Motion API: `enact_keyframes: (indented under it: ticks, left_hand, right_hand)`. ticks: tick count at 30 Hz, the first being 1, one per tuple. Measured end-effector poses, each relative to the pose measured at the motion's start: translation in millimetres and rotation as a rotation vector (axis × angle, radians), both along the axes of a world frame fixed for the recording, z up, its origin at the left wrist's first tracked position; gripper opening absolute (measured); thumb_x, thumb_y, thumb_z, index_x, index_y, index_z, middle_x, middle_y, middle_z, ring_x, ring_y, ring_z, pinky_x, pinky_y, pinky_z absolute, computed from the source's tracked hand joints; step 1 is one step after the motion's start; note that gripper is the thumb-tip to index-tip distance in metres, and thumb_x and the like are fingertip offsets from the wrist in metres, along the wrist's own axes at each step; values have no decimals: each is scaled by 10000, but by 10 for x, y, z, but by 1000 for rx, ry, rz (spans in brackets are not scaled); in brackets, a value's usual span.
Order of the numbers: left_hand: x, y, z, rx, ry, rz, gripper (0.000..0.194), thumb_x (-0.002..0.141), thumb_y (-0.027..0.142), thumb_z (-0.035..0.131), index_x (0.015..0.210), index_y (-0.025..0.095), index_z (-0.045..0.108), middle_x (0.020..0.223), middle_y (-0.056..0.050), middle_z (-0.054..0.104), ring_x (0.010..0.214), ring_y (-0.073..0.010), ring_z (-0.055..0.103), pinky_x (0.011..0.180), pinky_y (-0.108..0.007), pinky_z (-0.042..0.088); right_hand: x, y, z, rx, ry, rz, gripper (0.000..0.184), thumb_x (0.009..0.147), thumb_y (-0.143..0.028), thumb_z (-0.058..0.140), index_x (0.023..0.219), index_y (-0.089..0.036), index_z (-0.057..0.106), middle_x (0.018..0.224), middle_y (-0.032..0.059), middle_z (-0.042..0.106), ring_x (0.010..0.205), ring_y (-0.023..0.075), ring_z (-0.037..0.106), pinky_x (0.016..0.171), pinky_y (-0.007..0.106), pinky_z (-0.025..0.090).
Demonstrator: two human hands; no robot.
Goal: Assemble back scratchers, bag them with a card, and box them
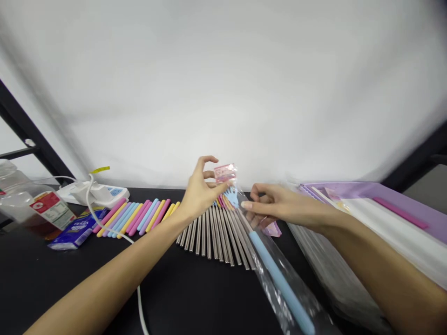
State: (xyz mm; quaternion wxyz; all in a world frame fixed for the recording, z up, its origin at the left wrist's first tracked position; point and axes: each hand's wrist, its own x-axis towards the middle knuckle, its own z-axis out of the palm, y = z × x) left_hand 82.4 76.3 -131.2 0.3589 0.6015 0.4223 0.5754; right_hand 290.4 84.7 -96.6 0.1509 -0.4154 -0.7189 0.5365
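The left hand (199, 193) is half closed, with its fingers curved up beside the top of a clear plastic sleeve (275, 265), but I cannot tell if it truly grips. The right hand (279, 204) pinches this sleeve near its mouth, just in front of the left hand. Inside the sleeve lies a light blue tube (279, 279), which runs down and away from the right hand, and a small pink packet (225, 173) shows at the sleeve's top, above the left fingertips. A light pinch seems best here, so the thin plastic does not crease. Under the hands, metal straws (213, 237) lie fanned, with colored straws (134, 216) left of them. Right of the right hand, a purple tray (380, 190) holds white sheets and a pink strip (400, 212).
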Motion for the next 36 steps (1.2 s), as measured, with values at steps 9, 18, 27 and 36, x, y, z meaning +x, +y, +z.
enact_keyframes:
  ticks: [9, 18, 27, 36]
  left_hand:
    - [188, 171, 150, 95, 32, 172, 521, 850, 371, 631, 1250, 288, 307, 1111, -63, 621, 891, -173, 699, 745, -304, 582]
    - [1255, 215, 105, 191, 557, -229, 218, 917, 351, 523, 1087, 221, 564, 1185, -66, 566, 1121, -212, 557, 969, -390, 481]
    - [2095, 251, -115, 422, 923, -418, 295, 942, 314, 483, 1208, 215, 562, 1265, -109, 505, 1218, -272, 456, 1058, -474, 398]
    - [2234, 365, -211, 571, 1025, -388, 313, 989, 347, 381, 1172, 210, 595, 1261, -110, 522, 1277, -278, 400, 1076, -498, 377]
  right_hand:
    - [210, 38, 44, 229, 75, -119, 201, 769, -285, 710, 837, -204, 539, 697, 1, 669, 621, 139, 607, 546, 233, 391]
    - [1744, 290, 273, 366, -151, -558, 327, 700, -283, 738, 940, -205, 530, 719, 6, 669, 639, 134, 566, 562, 236, 431]
    - [2409, 265, -351, 193, -368, -581, 605, 634, -200, 706, 1210, -135, 531, 599, -36, 619, 593, 165, 605, 582, 268, 472]
    - [2344, 184, -329, 463, -771, -383, 413, 655, -345, 762, 1038, -193, 743, 977, 87, 712, 877, 265, 656, 729, 334, 483]
